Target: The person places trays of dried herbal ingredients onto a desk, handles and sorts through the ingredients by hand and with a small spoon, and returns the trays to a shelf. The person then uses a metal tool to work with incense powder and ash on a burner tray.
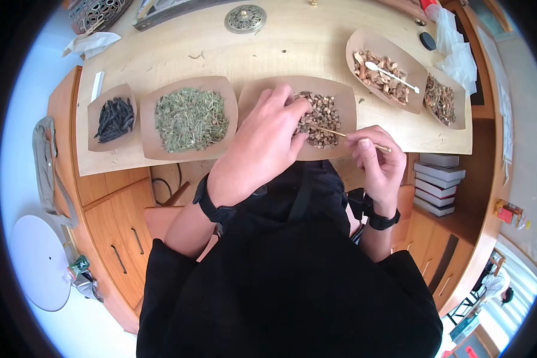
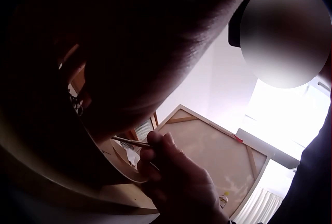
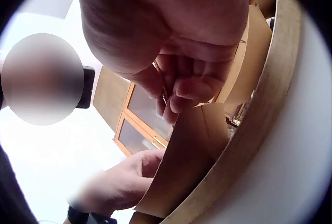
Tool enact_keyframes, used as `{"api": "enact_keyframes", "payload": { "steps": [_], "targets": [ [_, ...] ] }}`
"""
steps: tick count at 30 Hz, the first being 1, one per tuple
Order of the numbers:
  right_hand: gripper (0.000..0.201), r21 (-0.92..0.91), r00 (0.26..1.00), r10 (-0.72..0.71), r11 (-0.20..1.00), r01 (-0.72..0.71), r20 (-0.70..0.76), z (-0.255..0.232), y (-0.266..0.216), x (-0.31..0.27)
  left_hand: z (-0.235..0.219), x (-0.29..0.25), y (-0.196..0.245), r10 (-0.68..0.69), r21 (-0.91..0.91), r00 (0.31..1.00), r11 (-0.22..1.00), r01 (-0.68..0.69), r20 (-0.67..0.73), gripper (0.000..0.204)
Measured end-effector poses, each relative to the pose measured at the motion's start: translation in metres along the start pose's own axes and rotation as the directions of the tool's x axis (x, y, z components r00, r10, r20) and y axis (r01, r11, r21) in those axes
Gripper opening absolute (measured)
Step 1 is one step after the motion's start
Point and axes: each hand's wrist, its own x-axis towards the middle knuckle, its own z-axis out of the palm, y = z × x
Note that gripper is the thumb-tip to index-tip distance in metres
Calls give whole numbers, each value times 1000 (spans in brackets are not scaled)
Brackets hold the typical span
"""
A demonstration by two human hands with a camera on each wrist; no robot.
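Note:
In the head view, my left hand (image 1: 259, 140) reaches over a brown paper tray (image 1: 346, 98) of small brown chopped pieces (image 1: 325, 110). Its index finger and thumb are bent down at the pieces, a gap between them; whether they hold anything is hidden. My right hand (image 1: 379, 161), at the tray's right front corner, pinches a thin brass-coloured stick (image 1: 340, 133) whose far end lies among the pieces near my left fingertips. The left wrist view shows the right hand (image 2: 181, 177) with the stick (image 2: 129, 141). In the right wrist view, the right hand (image 3: 171, 32) hangs above the tray's side (image 3: 181, 156).
Left of my hands are trays of green dried herb (image 1: 191, 119) and black pieces (image 1: 114, 119). At the right stand a tray of tan chips (image 1: 379, 71) with a white spoon (image 1: 391, 76) and a tray of mixed herb (image 1: 440, 101). A metal ornament (image 1: 245, 19) lies behind.

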Motion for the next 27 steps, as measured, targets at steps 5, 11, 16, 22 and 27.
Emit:
{"api": "enact_keyframes", "payload": {
  "steps": [5, 11, 16, 22, 27],
  "targets": [
    [24, 144, 997, -27, 989, 38, -76, -20, 22, 10, 3, 3, -8, 63, 41, 998, 997, -62, -11, 31],
    [29, 432, 988, -3, 899, 72, -157, -37, 45, 32, -1, 9, -15, 35, -55, 998, 998, -37, -43, 22],
    [29, 585, 991, 26, 809, 58, -133, -43, 50, 43, -16, 12, -9, -127, -110, 990, 985, 132, 57, 26],
    [29, 608, 988, 58, 793, 42, -145, -43, 53, 44, -15, 15, -27, -218, -541, 942, 775, 326, 255, 23],
    [30, 659, 986, 66, 751, 51, -151, -46, 55, 45, -27, 20, -28, -183, -640, 919, 669, 378, 350, 27]
  ]
}}
